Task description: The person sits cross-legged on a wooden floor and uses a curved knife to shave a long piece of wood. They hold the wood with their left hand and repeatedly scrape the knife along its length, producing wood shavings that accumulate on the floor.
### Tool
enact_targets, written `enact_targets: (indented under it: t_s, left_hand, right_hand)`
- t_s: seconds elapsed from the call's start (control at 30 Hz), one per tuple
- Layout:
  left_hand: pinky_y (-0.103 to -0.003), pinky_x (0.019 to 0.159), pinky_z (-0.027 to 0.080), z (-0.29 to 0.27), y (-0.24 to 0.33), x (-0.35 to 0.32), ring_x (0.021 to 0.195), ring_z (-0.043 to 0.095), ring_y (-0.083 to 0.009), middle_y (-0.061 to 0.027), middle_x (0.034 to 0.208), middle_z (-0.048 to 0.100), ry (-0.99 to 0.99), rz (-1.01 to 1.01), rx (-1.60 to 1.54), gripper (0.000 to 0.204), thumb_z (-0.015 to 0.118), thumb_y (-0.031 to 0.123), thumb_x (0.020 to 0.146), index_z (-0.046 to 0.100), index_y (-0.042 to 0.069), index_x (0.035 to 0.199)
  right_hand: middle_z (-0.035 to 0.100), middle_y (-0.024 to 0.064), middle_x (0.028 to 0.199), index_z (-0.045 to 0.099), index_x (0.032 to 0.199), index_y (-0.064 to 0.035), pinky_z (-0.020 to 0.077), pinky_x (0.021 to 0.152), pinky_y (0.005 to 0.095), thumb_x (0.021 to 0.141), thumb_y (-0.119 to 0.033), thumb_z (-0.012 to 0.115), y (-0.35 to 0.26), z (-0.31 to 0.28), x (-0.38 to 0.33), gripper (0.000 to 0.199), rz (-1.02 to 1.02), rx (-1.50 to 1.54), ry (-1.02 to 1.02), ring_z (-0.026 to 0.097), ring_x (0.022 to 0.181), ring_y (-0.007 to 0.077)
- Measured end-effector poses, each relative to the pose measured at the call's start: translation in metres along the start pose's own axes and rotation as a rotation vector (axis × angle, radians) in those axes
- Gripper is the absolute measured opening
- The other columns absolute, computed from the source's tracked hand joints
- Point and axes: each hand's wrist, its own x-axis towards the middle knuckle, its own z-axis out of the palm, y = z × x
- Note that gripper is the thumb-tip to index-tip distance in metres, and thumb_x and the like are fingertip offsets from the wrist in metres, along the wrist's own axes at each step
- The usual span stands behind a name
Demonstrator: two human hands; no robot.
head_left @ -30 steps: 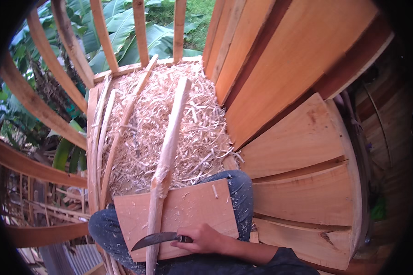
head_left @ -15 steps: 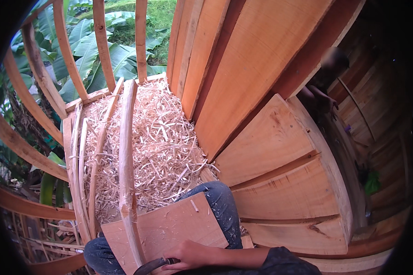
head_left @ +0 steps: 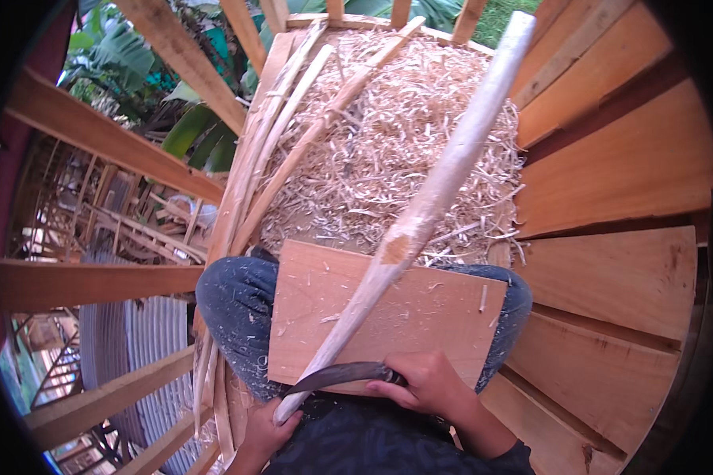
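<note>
Wooden pole [head_left: 414,226] | left hand [head_left: 266,434]: near end | right hand [head_left: 429,383]: knife [head_left: 337,375], seemingly touching

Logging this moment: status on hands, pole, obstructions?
Left hand grips pole at near end. Right hand holds curved knife across pole. Pole slants over lap board. Obstruction: none seen; left hand near knife tip.

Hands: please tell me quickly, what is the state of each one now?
Left hand: closed, holding the near end of the wooden pole.
Right hand: closed, holding the curved knife by its handle.
</note>
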Motion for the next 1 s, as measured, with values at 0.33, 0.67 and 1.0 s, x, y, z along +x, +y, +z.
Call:
enact_targets:
  t_s: [0.33,0.67,1.0]
  left_hand:
    - [-0.035,0.053,0.046,0.003,-0.009,0.010,0.057,0.061,-0.0293,-0.0154,0.063,0.060,-0.092,0.052,-0.160,0.026,0.072,0.025,0.072,0.063,0.001,0.072]
    - [-0.038,0.051,0.046,0.005,-0.011,0.020,0.053,0.059,-0.0316,-0.0138,0.057,0.057,-0.087,0.139,-0.030,0.031,0.072,0.030,0.070,0.060,0.003,0.064]
    - [-0.038,0.051,0.047,0.012,-0.025,0.017,0.052,0.059,-0.0319,-0.0126,0.055,0.056,-0.081,0.136,-0.078,0.031,0.072,0.033,0.069,0.060,0.005,0.064]
  right_hand:
    - [0.054,0.0078,0.060,0.055,0.076,-0.0063,0.0425,0.044,0.0331,0.076,-0.031,0.068,-0.011,-0.034,0.014,0.028,-0.033,-0.432,0.184,0.056,0.049,0.0250]
    - [0.051,0.0075,0.057,0.055,0.070,-0.0048,0.0403,0.044,0.0325,0.074,-0.030,0.069,-0.003,-0.015,0.010,0.029,-0.053,-0.417,0.228,0.053,0.049,0.0230]
    - [0.053,0.0076,0.055,0.056,0.074,-0.0046,0.0426,0.042,0.0320,0.073,-0.025,0.071,0.005,-0.022,0.025,0.026,0.008,-0.231,0.463,0.056,0.047,0.0221]
